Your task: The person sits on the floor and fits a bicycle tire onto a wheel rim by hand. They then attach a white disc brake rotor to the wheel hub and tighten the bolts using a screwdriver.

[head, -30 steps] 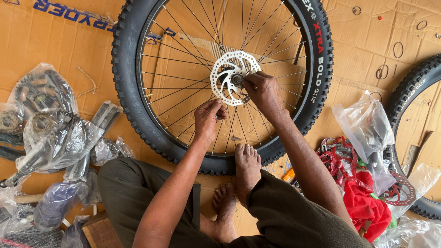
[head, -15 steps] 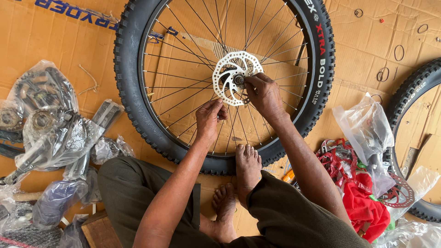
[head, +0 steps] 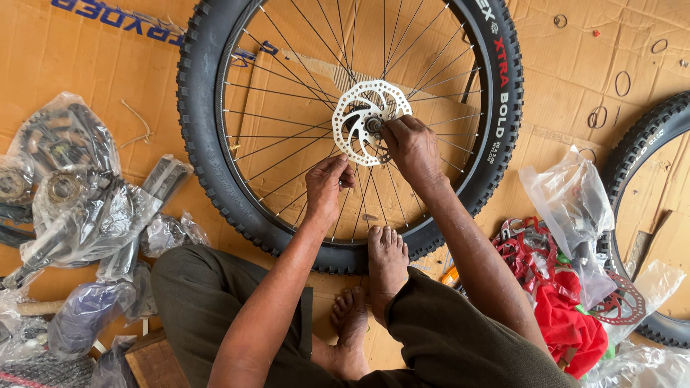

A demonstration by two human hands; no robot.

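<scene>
colours and patterns, wheel and surroundings
tyre point(head: 205, 144): black, knobbly tread, red and white lettering. disc rotor point(head: 352, 118): silver, perforated. spokes point(head: 287, 136): silver. cardboard point(head: 86, 57): tan. cloth point(head: 568, 316): red. trousers point(head: 208, 302): dark olive.

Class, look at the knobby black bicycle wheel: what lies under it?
Under the knobby black bicycle wheel lies flattened brown cardboard, visible between the spokes. The silver perforated brake disc and both hands hide the part beneath the hub.
</scene>
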